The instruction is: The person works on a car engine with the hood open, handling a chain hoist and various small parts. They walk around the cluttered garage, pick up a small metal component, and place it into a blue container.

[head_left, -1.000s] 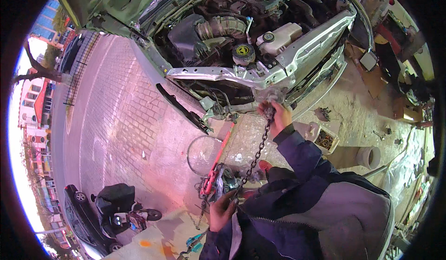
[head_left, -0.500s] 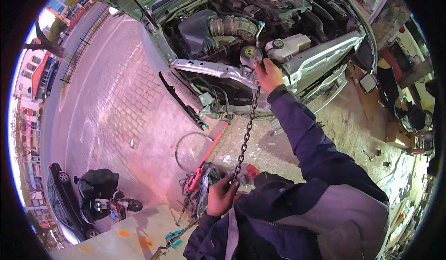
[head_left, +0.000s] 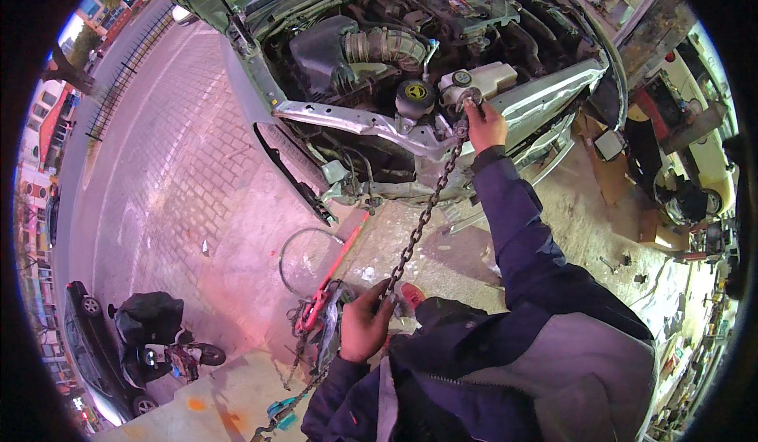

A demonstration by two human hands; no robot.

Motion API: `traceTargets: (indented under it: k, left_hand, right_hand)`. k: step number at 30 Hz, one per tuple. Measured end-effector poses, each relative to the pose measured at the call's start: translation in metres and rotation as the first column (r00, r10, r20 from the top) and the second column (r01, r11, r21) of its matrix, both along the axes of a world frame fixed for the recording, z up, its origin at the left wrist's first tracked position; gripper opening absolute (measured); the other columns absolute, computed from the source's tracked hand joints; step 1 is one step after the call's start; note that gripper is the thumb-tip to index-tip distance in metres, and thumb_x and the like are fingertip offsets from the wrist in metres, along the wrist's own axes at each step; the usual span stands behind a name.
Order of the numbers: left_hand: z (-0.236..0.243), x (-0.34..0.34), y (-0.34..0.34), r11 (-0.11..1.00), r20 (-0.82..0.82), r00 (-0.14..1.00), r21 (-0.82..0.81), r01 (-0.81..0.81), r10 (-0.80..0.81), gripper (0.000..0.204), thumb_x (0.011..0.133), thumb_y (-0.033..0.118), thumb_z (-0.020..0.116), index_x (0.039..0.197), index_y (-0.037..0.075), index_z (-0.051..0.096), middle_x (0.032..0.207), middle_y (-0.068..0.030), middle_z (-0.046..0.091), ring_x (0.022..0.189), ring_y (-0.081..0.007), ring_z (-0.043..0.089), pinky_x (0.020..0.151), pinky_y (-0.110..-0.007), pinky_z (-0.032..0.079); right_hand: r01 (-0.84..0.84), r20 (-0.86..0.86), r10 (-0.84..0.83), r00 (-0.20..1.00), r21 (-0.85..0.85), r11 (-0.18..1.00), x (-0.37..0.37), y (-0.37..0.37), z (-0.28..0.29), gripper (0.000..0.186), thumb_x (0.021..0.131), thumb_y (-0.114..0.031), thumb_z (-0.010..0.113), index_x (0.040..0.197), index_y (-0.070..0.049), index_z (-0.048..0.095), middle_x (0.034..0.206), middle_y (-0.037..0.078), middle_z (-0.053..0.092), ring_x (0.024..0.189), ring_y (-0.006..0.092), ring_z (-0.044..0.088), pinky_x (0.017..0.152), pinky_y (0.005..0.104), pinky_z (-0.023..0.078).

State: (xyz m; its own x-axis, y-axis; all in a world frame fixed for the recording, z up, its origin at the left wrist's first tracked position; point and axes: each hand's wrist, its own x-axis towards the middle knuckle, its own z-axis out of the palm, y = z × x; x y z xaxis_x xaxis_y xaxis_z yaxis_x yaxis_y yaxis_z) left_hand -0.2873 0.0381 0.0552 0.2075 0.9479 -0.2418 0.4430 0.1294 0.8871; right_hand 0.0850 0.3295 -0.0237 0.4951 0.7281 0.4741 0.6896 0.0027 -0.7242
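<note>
A dark steel chain (head_left: 418,227) runs slantwise between my two hands. My right hand (head_left: 487,129) is closed on its upper end at the front of the car's engine bay. A rounded metal end piece (head_left: 469,97), perhaps a hook, sticks up past those fingers, in front of the white reservoir (head_left: 488,80). Lower down, close to my body, my left hand (head_left: 364,325) pinches the chain. To the left of my right hand sits a round reservoir with a black cap (head_left: 415,95). The bent silver front crossmember (head_left: 355,122) lies just below it.
Beyond my left hand a red bar (head_left: 341,264) lies slanted on the ground, with a looped hose (head_left: 286,260) beside it. Another chain with a teal piece (head_left: 282,413) stretches at the lower left. A motorcycle (head_left: 185,355) and a dark car (head_left: 99,347) stand further left.
My right hand has moved right with the chain's end, from over the black-capped reservoir to in front of the white one. My left hand still grips the chain. The view has shifted slightly.
</note>
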Motion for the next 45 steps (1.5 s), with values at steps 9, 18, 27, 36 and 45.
traceTargets:
  k: [9, 18, 27, 36, 45]
  left_hand:
    - [0.009, -0.012, -0.001, 0.996, 0.058, 0.995, -0.046, -0.081, 0.084, 0.04, 0.101, 0.015, 0.07, 0.137, -0.002, 0.07, 0.102, -0.0195, 0.079, 0.094, -0.017, 0.073, 0.088, -0.034, 0.057]
    - [0.001, -0.027, -0.02, 0.98, 0.171, 0.97, -0.136, -0.148, 0.17, 0.038, 0.102, 0.014, 0.07, 0.136, -0.005, 0.07, 0.107, -0.0188, 0.079, 0.098, -0.0166, 0.073, 0.088, -0.034, 0.057]
    - [-0.005, -0.033, -0.032, 0.995, 0.076, 0.992, 0.004, -0.103, 0.102, 0.041, 0.105, 0.02, 0.066, 0.137, -0.005, 0.068, 0.096, -0.019, 0.078, 0.086, -0.0173, 0.072, 0.079, -0.034, 0.056]
    - [-0.02, -0.025, -0.052, 0.981, -0.002, 0.999, -0.185, -0.053, 0.054, 0.033, 0.108, 0.025, 0.061, 0.124, -0.002, 0.07, 0.079, -0.0194, 0.067, 0.07, -0.0213, 0.066, 0.068, -0.039, 0.052]
    - [-0.034, -0.03, -0.049, 0.978, -0.029, 0.999, -0.206, -0.025, 0.02, 0.033, 0.109, 0.026, 0.058, 0.107, -0.004, 0.07, 0.075, -0.016, 0.064, 0.069, -0.0203, 0.063, 0.067, -0.04, 0.05]
  right_hand:
    - [-0.057, 0.052, 0.07, 0.996, -0.221, 0.974, -0.022, 0.013, 0.02, 0.053, 0.093, -0.054, 0.077, 0.088, -0.001, 0.074, 0.089, 0.023, 0.076, 0.088, 0.0467, 0.073, 0.077, 0.0542, 0.056]
    - [-0.021, 0.202, 0.075, 0.976, -0.26, 0.965, -0.025, 0.015, 0.012, 0.058, 0.094, -0.059, 0.073, 0.087, -0.002, 0.074, 0.086, 0.027, 0.073, 0.084, 0.0491, 0.071, 0.074, 0.0574, 0.055]
    - [0.034, 0.13, -0.001, 0.991, -0.249, 0.968, -0.041, -0.002, 0.013, 0.059, 0.098, -0.057, 0.069, 0.105, 0.002, 0.072, 0.098, 0.028, 0.076, 0.095, 0.0505, 0.072, 0.086, 0.0574, 0.057]
    - [0.083, 0.223, -0.017, 0.975, -0.289, 0.954, -0.048, -0.009, 0.003, 0.056, 0.105, -0.051, 0.061, 0.104, 0.004, 0.069, 0.097, 0.03, 0.075, 0.094, 0.0508, 0.072, 0.083, 0.0602, 0.057]
    - [-0.037, -0.665, 0.035, 0.746, 0.012, 0.999, -0.13, -0.111, -0.036, 0.048, 0.105, -0.038, 0.074, 0.125, 0.002, 0.06, 0.087, 0.008, 0.068, 0.067, 0.0206, 0.063, 0.062, 0.0377, 0.05]
